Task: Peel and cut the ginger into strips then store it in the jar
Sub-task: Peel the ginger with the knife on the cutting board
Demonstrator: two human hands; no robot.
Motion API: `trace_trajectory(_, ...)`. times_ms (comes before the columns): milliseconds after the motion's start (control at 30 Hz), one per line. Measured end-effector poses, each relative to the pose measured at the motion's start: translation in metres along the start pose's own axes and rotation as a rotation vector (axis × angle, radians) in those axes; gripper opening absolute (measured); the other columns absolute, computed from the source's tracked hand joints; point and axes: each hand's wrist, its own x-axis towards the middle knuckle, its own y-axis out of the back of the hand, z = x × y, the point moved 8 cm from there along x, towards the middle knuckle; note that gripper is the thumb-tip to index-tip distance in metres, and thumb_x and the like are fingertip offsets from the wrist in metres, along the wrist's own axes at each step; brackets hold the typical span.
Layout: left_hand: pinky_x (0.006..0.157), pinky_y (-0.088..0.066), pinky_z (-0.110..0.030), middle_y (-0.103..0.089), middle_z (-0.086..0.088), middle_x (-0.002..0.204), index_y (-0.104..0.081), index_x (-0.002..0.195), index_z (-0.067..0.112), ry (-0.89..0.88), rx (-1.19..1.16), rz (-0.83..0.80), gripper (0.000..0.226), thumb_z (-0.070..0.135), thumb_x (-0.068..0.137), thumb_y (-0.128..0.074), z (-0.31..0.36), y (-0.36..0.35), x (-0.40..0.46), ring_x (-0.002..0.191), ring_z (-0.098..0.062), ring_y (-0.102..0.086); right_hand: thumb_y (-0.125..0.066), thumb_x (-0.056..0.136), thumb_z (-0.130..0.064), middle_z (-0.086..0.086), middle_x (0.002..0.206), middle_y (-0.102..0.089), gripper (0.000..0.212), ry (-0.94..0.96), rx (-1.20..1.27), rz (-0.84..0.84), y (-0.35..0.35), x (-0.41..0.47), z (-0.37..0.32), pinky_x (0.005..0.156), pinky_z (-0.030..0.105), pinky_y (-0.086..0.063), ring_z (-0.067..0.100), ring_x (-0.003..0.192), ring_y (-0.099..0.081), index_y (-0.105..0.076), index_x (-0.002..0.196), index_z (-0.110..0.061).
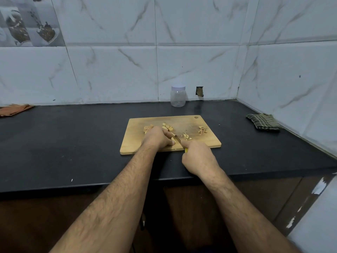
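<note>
At the far left of the black tabletop [73, 136] an orange-brown cloth [14, 109] lies against the wall, well apart from the work and probably set aside. The wooden cutting board [138, 143] sits square in front of the person, close to the near edge so both arms reach it easily. On its left a small heap of ginger pieces [148, 128] lies just beyond the left hand [156, 138], whose fingers are curled down onto a ginger piece [172, 139], pinning it to the board so it will not roll under the blade. The knife [178, 140] slants across that piece; the right hand [197, 157] has its fingers clenched round the yellow handle, forefinger stretched toward the blade, seemingly to steer the cut.

Beyond the blade lie more heaps: cut ginger slices [168, 127], a few thin strips [187, 136], and a darker pile of scraps [202, 130] near the right end, perhaps peel kept apart. The clear plastic jar [178, 96] with its white lid on stands at the wall behind the board, empty by the look of it, waiting for the strips. A folded checked cloth [262, 121] rests at the right, near the corner.

No brand, label or writing can be read anywhere.
</note>
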Motion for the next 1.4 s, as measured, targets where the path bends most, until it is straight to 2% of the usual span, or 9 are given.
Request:
trace_trajectory(200,0.095,-0.05,-0.03,-0.07,0.009,0.116,-0.076,0.101,0.03,0.013,0.009,0.022,0.023,0.027,0.079,-0.083,0.001,0.002,-0.001,0.11,-0.012,-0.061,-0.05,0.092,-0.007,0.003,0.137,-0.057,0.059,0.023,0.027,0.008,-0.001,0.003,-0.007,0.095,0.036,-0.052,0.025,0.121,-0.054,-0.048,0.146,-0.031)
trace_trajectory(333,0.093,-0.052,-0.03,-0.071,0.009,0.11,-0.076,0.096,0.031,0.03,0.01,0.026,0.02,0.027,0.077,-0.083,0.002,0.002,0.0,0.105,-0.012,-0.062,-0.05,0.091,-0.006,0.004,0.13,-0.06,0.056,0.04,0.014,-0.007,-0.003,0.004,-0.01,0.089,0.036,-0.052,0.025,0.116,-0.056,-0.051,0.141,-0.031)
trace_trajectory(500,0.089,-0.052,-0.028,-0.072,0.011,0.106,-0.075,0.09,0.031,0.04,0.006,0.027,0.017,0.027,0.076,-0.083,0.001,0.002,0.0,0.101,-0.011,-0.063,-0.05,0.091,-0.006,0.004,0.128,-0.061,0.054,0.046,-0.002,-0.016,-0.004,0.005,-0.011,0.089,0.036,-0.052,0.024,0.114,-0.056,-0.053,0.139,-0.03)
trace_trajectory(600,0.087,-0.052,-0.028,-0.072,0.012,0.104,-0.075,0.086,0.031,0.039,0.017,0.027,0.014,0.027,0.075,-0.083,0.003,0.002,-0.001,0.1,-0.011,-0.063,-0.049,0.09,-0.005,0.004,0.125,-0.062,0.055,0.037,-0.002,-0.032,-0.006,0.007,-0.013,0.083,0.034,-0.051,0.024,0.11,-0.056,-0.053,0.139,-0.03)
trace_trajectory(667,0.086,-0.052,-0.028,-0.072,0.011,0.103,-0.074,0.084,0.031,0.04,0.02,0.026,0.013,0.027,0.075,-0.083,0.003,0.002,-0.001,0.098,-0.011,-0.063,-0.05,0.09,-0.006,0.005,0.12,-0.063,0.052,0.034,-0.013,-0.041,-0.006,0.008,-0.017,0.074,0.032,-0.047,0.022,0.099,-0.053,-0.056,0.136,-0.028)
trace_trajectory(733,0.086,-0.052,-0.028,-0.072,0.011,0.101,-0.075,0.085,0.03,0.049,0.011,0.024,0.013,0.027,0.076,-0.083,0.003,0.002,-0.002,0.097,-0.011,-0.063,-0.052,0.09,-0.007,0.005,0.117,-0.063,0.049,0.039,-0.029,-0.04,-0.005,0.007,-0.019,0.07,0.031,-0.043,0.021,0.095,-0.052,-0.056,0.134,-0.027)
trace_trajectory(933,0.085,-0.05,-0.027,-0.071,0.01,0.104,-0.077,0.096,0.029,0.051,0.022,0.031,0.02,0.027,0.077,-0.083,0.004,0.002,-0.002,0.103,-0.013,-0.062,-0.051,0.094,-0.011,0.006,0.126,-0.059,0.048,0.03,-0.094,-0.061,-0.006,-0.01,-0.008,0.079,0.034,-0.047,0.026,0.114,-0.055,-0.051,0.139,-0.03)
trace_trajectory(1100,0.084,-0.049,-0.027,-0.071,0.009,0.105,-0.076,0.093,0.03,0.058,0.018,0.032,0.017,0.028,0.078,-0.083,0.003,0.002,-0.002,0.103,-0.012,-0.061,-0.052,0.095,-0.012,0.006,0.129,-0.058,0.05,0.005,-0.088,-0.068,-0.003,-0.015,-0.002,0.089,0.037,-0.052,0.026,0.116,-0.054,-0.049,0.142,-0.03)
trace_trajectory(1400,0.087,-0.049,-0.027,-0.071,0.009,0.109,-0.073,0.084,0.033,0.048,0.028,0.035,0.011,0.027,0.079,-0.081,0.004,0.002,-0.005,0.105,-0.013,-0.061,-0.052,0.093,-0.009,0.005,0.128,-0.06,0.049,-0.021,-0.022,-0.018,0.002,-0.003,-0.004,0.085,0.035,-0.051,0.025,0.114,-0.056,-0.053,0.139,-0.029)
